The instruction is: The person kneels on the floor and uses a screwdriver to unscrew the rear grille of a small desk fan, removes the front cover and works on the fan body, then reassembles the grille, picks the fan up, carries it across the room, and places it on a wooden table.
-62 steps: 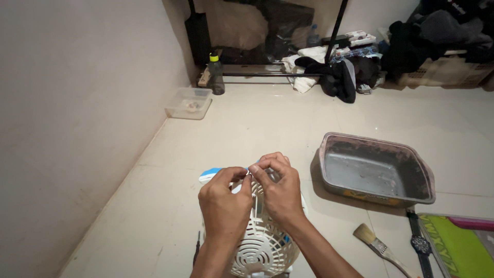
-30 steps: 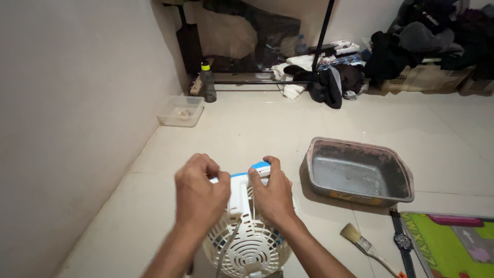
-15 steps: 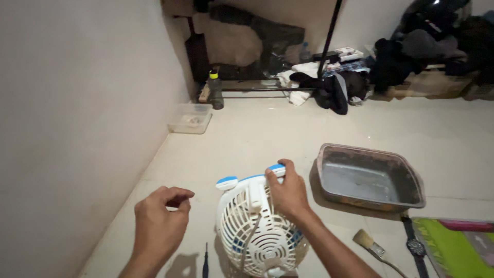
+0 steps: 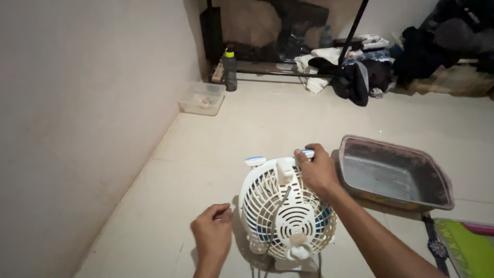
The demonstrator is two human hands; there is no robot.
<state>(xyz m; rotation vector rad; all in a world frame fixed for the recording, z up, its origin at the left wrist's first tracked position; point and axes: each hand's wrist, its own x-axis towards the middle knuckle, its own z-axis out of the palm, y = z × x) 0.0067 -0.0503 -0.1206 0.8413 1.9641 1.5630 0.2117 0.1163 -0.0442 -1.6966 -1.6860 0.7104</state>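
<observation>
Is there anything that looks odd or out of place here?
Yes. The small white fan sits on the floor with its grille facing up, the right hand steadying it. Clothes lie heaped on the floor by the rack.

Pale tiled floor (image 4: 257, 128): a white fan (image 4: 285, 216) stands near, a grey tub (image 4: 393, 177) right of it, a clear box (image 4: 201, 98) far left, clothes (image 4: 355, 72) far right.

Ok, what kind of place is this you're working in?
Probably a room in a home, with the work done on the tiled floor: clothes are heaped by a black metal rack, and the right hand steadies a small white fan beside a grey tub.
</observation>
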